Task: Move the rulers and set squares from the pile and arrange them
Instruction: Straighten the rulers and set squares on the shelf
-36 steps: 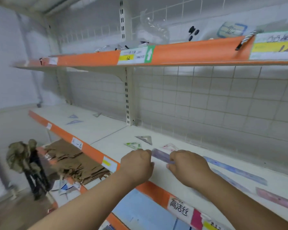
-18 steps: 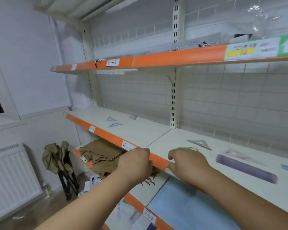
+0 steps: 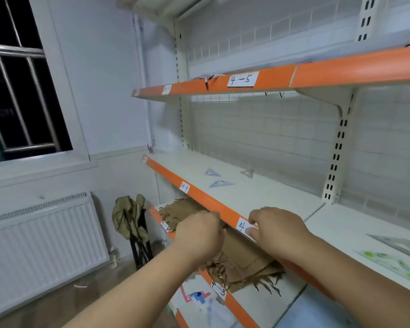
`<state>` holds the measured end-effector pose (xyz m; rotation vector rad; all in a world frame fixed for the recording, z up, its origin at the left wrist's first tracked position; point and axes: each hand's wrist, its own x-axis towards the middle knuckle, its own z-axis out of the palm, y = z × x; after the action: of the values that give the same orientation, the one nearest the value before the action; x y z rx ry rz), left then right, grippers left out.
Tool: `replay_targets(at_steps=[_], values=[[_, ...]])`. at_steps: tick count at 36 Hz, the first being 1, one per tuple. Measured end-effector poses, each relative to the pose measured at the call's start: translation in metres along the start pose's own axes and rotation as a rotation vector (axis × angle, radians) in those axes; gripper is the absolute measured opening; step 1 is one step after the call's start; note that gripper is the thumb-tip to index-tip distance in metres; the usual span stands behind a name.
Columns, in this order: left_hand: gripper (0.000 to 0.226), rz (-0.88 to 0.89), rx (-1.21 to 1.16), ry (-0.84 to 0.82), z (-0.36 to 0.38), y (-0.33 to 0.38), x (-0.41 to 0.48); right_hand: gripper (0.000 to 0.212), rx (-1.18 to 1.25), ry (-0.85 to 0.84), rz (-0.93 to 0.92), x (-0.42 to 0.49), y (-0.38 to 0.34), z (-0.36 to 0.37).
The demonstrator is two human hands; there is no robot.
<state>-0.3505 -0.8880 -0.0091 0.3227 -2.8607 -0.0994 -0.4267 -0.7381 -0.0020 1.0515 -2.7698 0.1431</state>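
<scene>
Arranging step, likely. Left hand (image 3: 199, 233) and right hand (image 3: 278, 229) are hovering mid-frame, fingers curled; contents cannot be told. Translucent blue plastic set squares (image 3: 220, 184) are lying above them on the cream metal shelf (image 3: 265, 197). The next move requires aligned placement.

Five set squares (image 3: 221, 184) are in view. Three small ones lie on the far stretch of the middle shelf, and two lie at the near right: a grey set square (image 3: 399, 245) and a green-printed set square (image 3: 388, 262). Three orange-fronted shelves (image 3: 355, 69) carry six paper labels (image 3: 241, 79), two apiece. There is one pile of brown paper bags (image 3: 242, 254), one radiator (image 3: 45, 245) and one barred window (image 3: 17, 91). Two hands show, the left hand (image 3: 199, 233) and the right hand (image 3: 278, 229).
</scene>
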Motion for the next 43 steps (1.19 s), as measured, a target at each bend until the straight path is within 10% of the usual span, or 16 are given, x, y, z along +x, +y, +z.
replay_targets(at_steps=[23, 43], values=[[0.028, -0.039, 0.046, -0.064, 0.038, -0.108, 0.178, 0.029, -0.03, -0.081, 0.034, 0.207, 0.017, 0.045], [0.03, 0.355, -0.045, -0.236, 0.09, -0.181, 0.331, 0.024, -0.07, -0.075, 0.445, 0.314, 0.015, 0.088]])
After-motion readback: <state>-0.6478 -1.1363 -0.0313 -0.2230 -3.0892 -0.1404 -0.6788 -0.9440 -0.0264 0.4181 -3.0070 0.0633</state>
